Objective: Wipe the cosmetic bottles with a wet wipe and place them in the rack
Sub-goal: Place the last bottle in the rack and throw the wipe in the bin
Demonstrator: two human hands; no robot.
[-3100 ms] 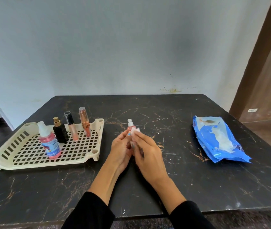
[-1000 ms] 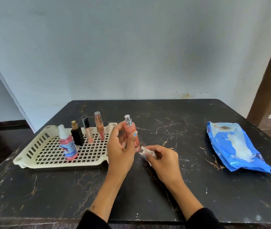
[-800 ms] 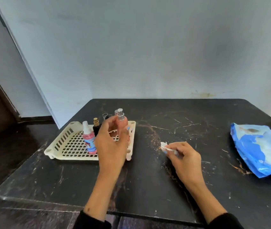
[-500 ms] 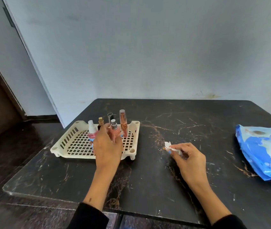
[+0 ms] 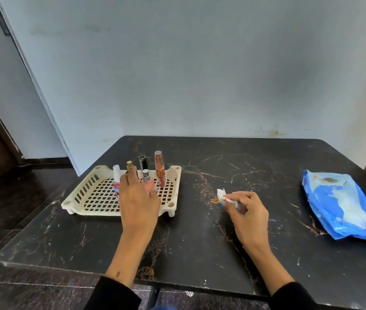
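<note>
A: What sits nearest?

B: Two black sleeves at the table's near edge. The left hand reaches toward 11 o'clock over the cream slotted plastic rack; its fingers curl around the peach glass spray bottle with a silver nozzle, which stands upright inside the rack.

A: And the other hand?

B: The right hand, toward 1 o'clock, pinches a crumpled white wet wipe just above the black marble-patterned table.

A: Farther back in the rack?

B: A pink spray bottle with a white cap, partly hidden behind the left hand, a dark bottle with a gold top, a black-capped slim tube and a copper-toned lip gloss tube, all upright.

A: Anything at the right?

B: A blue plastic pack of wet wipes lies at 2 o'clock, well apart from both hands.
</note>
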